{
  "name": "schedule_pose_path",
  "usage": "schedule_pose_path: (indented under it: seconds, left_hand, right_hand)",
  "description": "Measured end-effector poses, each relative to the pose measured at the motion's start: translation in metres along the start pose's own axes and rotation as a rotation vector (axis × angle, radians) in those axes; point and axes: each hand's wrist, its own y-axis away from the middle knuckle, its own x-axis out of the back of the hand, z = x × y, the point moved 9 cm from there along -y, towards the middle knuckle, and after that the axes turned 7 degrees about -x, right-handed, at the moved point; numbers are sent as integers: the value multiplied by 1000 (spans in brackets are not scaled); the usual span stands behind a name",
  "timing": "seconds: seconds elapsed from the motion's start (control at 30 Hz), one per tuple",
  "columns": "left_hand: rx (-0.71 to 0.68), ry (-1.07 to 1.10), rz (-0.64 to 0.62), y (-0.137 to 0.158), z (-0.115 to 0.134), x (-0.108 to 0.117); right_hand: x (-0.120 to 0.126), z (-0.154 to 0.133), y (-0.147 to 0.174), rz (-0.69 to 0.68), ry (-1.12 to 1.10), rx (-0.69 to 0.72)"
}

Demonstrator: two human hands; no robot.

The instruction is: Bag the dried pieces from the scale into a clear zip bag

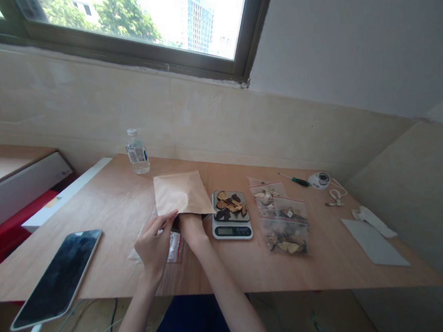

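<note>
A brown kraft paper bag (183, 189) lies tilted over the table, its mouth facing me. My left hand (156, 238) pinches the edge of that mouth between thumb and fingers. Inside the bag is my right hand (192, 230), hidden past the wrist, so its fingers do not show. Just right of the bag stands a small digital scale (232, 232) with dried brown and dark slices (230, 206) on its plate. Under my left hand lies a clear plastic bag (175, 250) with a red edge.
Zip bags of dried pieces (288, 226) lie right of the scale. Farther right are a screwdriver (300, 182), a white dome camera (319, 180) and white paper (373, 244). At left are a water bottle (138, 153) and a large phone (59, 276) over the table's edge.
</note>
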Motion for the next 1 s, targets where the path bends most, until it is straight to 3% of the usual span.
schedule_pose_path:
  seconds: [0.27,0.43,0.63,0.77,0.9,1.0]
  left_hand:
    - [15,-10,-18,1,-4,-2]
    - [5,-32,-14,-1,-2,-1]
    - [-15,-34,-33,-5,-3,-3]
    - [7,-32,-61,-7,-8,-7]
    - [40,-80,-62,-10,-14,-9]
    - [72,-122,-73,-14,-19,-12]
  right_hand:
    - [-1,20,29,-37,-47,-61]
    - [12,20,46,1,-75,-87]
    - [48,17,76,168,-498,39]
    - [81,46,99,266,-585,-27]
    - [116,93,118,401,-371,-113]
    - [125,125,120,441,-218,-139]
